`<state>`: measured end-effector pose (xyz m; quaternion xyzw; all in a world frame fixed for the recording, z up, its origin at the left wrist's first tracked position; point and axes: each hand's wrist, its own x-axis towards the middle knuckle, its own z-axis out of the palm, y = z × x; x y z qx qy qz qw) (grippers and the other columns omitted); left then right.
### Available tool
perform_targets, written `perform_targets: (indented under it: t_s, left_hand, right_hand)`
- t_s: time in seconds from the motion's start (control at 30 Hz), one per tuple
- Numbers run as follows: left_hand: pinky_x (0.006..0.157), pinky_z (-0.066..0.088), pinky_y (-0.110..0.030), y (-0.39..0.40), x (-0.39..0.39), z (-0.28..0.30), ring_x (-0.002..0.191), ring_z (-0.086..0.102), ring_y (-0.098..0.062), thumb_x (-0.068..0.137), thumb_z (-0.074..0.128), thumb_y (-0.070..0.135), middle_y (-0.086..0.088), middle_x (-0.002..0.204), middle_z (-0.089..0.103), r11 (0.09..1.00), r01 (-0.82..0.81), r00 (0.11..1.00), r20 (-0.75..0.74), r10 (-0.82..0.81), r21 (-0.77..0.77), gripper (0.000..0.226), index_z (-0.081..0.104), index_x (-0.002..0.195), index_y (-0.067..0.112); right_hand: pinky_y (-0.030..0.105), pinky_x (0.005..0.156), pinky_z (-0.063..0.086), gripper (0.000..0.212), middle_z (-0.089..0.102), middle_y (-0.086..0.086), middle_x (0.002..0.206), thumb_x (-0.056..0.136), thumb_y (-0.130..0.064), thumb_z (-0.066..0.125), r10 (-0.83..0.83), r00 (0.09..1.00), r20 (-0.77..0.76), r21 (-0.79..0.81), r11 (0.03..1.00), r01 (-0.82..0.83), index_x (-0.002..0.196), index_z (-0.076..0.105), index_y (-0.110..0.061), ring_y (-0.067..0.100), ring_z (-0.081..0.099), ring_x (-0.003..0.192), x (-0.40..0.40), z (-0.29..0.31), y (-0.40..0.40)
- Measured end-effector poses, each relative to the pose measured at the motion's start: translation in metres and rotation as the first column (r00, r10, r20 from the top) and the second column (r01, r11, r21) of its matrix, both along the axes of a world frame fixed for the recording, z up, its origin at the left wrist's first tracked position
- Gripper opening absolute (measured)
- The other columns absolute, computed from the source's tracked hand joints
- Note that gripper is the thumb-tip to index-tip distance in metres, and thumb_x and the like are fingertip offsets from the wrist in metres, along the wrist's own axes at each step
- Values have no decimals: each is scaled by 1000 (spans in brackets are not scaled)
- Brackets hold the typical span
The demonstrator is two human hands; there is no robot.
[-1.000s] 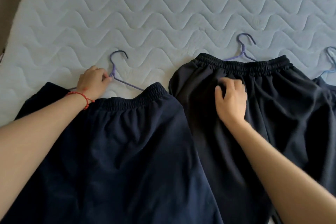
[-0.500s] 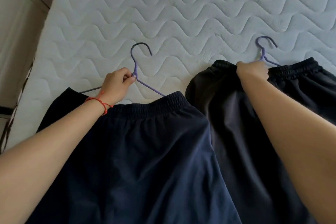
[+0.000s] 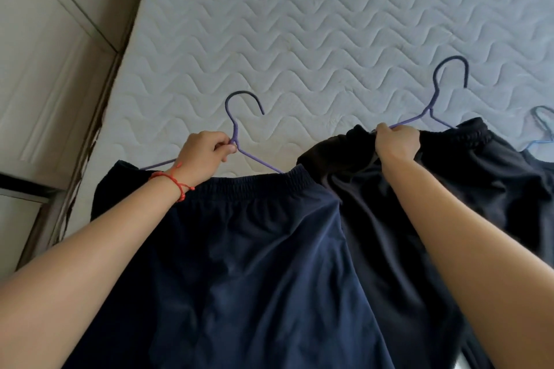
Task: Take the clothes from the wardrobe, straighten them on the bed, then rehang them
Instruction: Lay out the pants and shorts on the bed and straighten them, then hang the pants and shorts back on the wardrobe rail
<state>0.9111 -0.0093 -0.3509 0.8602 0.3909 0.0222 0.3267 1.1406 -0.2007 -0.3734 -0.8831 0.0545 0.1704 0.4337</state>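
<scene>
While the left hand [image 3: 207, 156] is gripping the neck of a purple hanger [image 3: 236, 132] above navy trousers [image 3: 254, 249] lying on the bed [image 3: 299, 24], the right hand [image 3: 395, 144] is pinching a second hanger [image 3: 431, 105] at black trousers' [image 3: 464, 189] waistband.

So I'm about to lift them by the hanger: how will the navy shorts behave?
Probably floppy: the navy shorts lie in soft folds. They will likely drape from the purple hanger the left hand grips. The elastic waistband looks bunched, so it may slide along the wire.

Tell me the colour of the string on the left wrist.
Red: a thin red string bracelet, seen clearly in the head view.
</scene>
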Motion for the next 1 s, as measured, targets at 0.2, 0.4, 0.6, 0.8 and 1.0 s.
perform_targets:
  t_s: [0.2,0.4,0.6,0.8,1.0]
  left_hand:
    - [54,32,-20,-24,-41,76,54,44,-12,87,59,19,-1,59,57,996,51,999,19,-50,-78,28,60,59,21]
    - [50,32,-15,-40,-91,162,44,39,-6,85,62,18,3,50,48,994,83,991,113,-75,-68,38,53,49,23]
    - [50,32,-13,-42,-154,261,40,42,-1,83,64,18,6,47,48,997,65,980,191,-54,-49,28,64,59,4]
    - [61,38,-28,-41,-237,362,57,47,-16,84,64,16,-6,58,55,998,6,958,286,11,-59,19,70,78,0]
    - [47,35,-12,-60,-323,431,38,41,-1,85,60,6,4,47,53,994,-101,936,335,112,-51,15,69,77,-3]
  right_hand:
    - [31,50,29,41,36,3,50,85,-15,50,40,994,104,6,999,-41,48,33,-10,15,34,46,-42,79,-29]
    - [28,49,30,36,34,2,50,83,-17,50,136,964,229,54,987,-152,51,32,-11,17,32,48,-85,178,-48]
    - [28,54,35,22,43,4,56,84,-19,50,138,937,320,151,969,-194,67,48,-6,20,41,54,-137,285,-60]
    - [30,65,40,40,56,22,69,84,-23,52,154,913,377,172,957,-232,85,62,16,25,51,67,-173,391,-68]
    - [39,71,49,30,60,14,69,80,-23,52,269,887,376,243,895,-375,67,63,3,27,55,65,-209,467,-68]
